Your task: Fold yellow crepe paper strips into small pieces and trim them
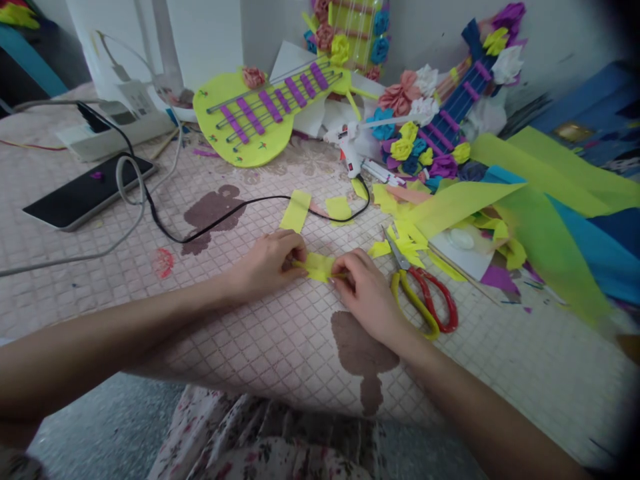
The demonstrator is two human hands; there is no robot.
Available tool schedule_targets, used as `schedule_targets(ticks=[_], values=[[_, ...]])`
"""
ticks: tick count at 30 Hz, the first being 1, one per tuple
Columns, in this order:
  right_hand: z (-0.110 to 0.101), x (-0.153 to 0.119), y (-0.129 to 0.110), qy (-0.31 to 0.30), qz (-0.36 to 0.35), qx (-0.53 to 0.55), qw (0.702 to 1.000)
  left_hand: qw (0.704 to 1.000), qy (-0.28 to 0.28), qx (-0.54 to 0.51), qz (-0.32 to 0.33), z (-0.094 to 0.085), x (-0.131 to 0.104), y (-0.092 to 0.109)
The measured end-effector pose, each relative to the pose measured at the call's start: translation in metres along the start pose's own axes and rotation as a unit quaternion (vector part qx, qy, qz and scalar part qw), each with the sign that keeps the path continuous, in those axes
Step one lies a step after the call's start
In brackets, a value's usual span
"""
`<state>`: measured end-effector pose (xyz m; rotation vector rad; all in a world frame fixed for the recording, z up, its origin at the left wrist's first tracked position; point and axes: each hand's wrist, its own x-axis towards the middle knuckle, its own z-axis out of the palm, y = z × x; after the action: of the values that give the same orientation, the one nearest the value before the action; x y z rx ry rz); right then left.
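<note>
A small strip of yellow paper point(319, 266) is stretched between my two hands, just above the cloth. My left hand point(274, 261) pinches its left end, and my right hand point(364, 288) pinches the right end. Beside my right hand lie scissors point(406, 268) with one red and one yellow handle loop, blades pointing away and slightly apart. Beyond my left hand is a flat yellow paper piece point(296, 211), and a smaller yellow piece point(339, 209) lies to its right.
A white glue gun point(349, 148) stands at the back, its black cord point(225, 219) crossing the patterned cloth. Behind are a yellow paper guitar point(250, 127) and a blue one point(453, 113) with paper flowers. Paper sheets point(555, 240) pile up right; a phone point(90, 190) lies left near a power strip point(117, 130).
</note>
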<state>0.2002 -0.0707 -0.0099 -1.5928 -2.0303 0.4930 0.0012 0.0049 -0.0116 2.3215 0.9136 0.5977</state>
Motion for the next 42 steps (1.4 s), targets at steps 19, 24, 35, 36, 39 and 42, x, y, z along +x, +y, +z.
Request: schedule_targets(ticks=[19,24,35,36,39,42], values=[[-0.003,0.002,0.011,0.074,0.034,0.090,0.993,0.994,-0.102,-0.002,-0.046,-0.014,0.035,0.011],[-0.003,0.001,0.011,0.077,0.052,0.115,0.989,0.992,-0.094,-0.039,-0.069,-0.009,0.034,0.009],[0.007,0.005,-0.001,0.001,0.156,0.480,0.863,0.815,0.089,-0.534,-0.207,0.009,0.021,0.022],[0.008,0.006,-0.001,-0.003,0.160,0.484,0.861,0.805,0.088,-0.549,-0.209,0.013,0.019,0.024],[0.009,0.006,0.002,0.004,0.163,0.471,0.867,0.799,0.057,-0.562,-0.208,0.020,0.014,0.028],[0.009,0.006,0.006,0.010,0.168,0.463,0.870,0.794,0.027,-0.570,-0.209,0.020,0.013,0.027]])
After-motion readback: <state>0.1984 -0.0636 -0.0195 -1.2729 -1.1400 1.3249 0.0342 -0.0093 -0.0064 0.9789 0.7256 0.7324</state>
